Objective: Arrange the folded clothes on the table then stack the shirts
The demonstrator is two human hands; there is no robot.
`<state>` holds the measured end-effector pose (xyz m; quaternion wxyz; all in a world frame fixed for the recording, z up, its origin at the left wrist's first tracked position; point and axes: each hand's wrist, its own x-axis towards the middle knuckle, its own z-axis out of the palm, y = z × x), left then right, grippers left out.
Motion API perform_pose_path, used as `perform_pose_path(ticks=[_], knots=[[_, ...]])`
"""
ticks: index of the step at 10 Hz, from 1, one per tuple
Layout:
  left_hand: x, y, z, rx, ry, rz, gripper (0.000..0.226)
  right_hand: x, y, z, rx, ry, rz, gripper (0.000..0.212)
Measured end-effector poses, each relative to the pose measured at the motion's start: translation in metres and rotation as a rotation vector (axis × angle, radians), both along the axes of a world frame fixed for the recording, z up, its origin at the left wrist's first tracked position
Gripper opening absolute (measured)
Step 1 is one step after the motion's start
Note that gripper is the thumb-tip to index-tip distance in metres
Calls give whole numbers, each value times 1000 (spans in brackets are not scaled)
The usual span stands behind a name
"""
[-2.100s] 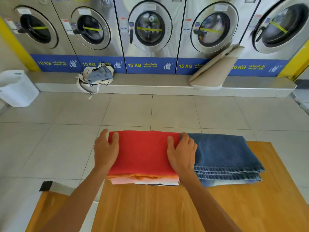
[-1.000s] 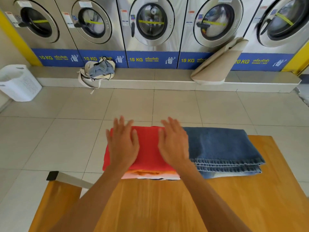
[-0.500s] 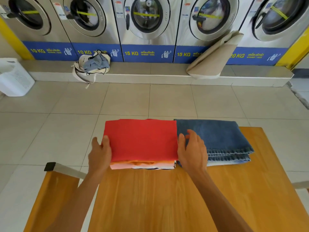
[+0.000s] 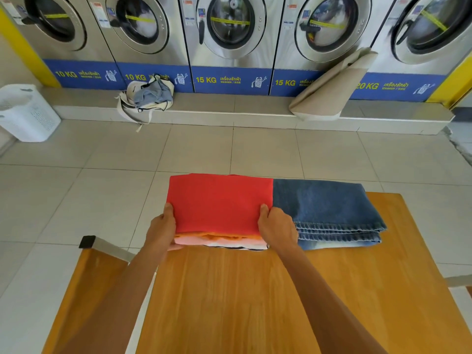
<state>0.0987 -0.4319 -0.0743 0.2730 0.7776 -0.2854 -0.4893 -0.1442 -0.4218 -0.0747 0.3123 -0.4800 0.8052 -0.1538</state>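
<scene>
A stack of folded shirts (image 4: 219, 203), red on top with orange, pink and white layers beneath, sits at the far edge of the wooden table (image 4: 255, 302). My left hand (image 4: 162, 228) grips the stack's left near corner, thumb on top and fingers under the layers. Gripping the right near corner in the same way is my right hand (image 4: 277, 227). Folded blue jeans (image 4: 329, 208) lie right against the stack's right side.
A wooden bench (image 4: 84, 290) with a metal leg stands left of the table. On the tiled floor beyond are a white laundry basket (image 4: 25, 113), a cloth bag (image 4: 146, 97) and a beige mat (image 4: 329, 90) leaning on a row of washing machines (image 4: 229, 34).
My hands went from lying flat on top of the red shirt to its side edges, and now they clasp the near corners of the stack.
</scene>
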Motion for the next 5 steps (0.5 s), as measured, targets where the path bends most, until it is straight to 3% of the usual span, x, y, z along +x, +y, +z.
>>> perform_pose_path(ticks=[3, 5], knots=[[19, 26, 15, 0, 2, -191, 51, -6, 24, 23, -52, -73, -15, 41], [29, 54, 41, -38, -64, -187, 53, -7, 59, 51, -94, -56, 44, 35]])
